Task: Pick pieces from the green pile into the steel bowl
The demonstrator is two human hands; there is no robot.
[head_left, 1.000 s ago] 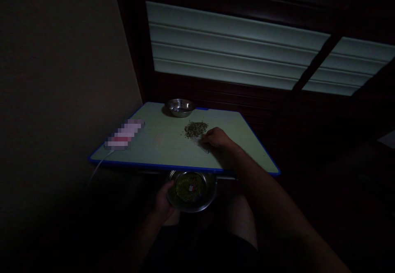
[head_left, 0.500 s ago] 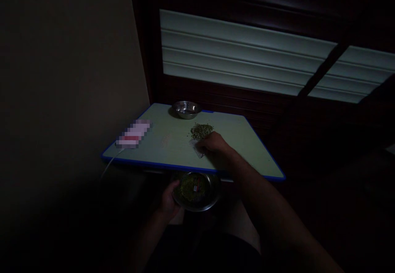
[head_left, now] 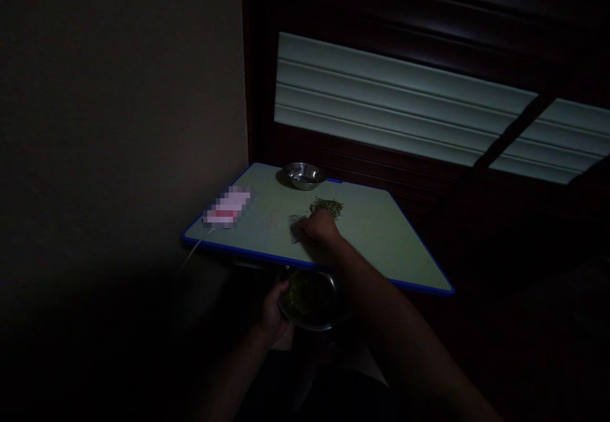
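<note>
Below the table's near edge, my left hand (head_left: 275,311) grips the rim of a metal bowl (head_left: 320,328). Greenish loose stuff lies inside it, too dark to name. My right hand (head_left: 320,226) is over the tabletop, its fingers closed on a small clear plastic bag (head_left: 295,230). Just beyond that hand is a scattered pile of small greenish-brown grains (head_left: 328,204), partly hidden by the knuckles.
The pale tabletop (head_left: 372,238) has a blue rim. A second metal bowl (head_left: 304,177) stands at its back edge. On the left lies a blurred-out pinkish object (head_left: 227,207) with a white cable (head_left: 193,251). A wall and slatted dark woodwork border the table.
My view has shifted, so the table sits farther right. My right hand and the plastic bag have moved left relative to the grain pile. A small label in the held bowl no longer shows.
</note>
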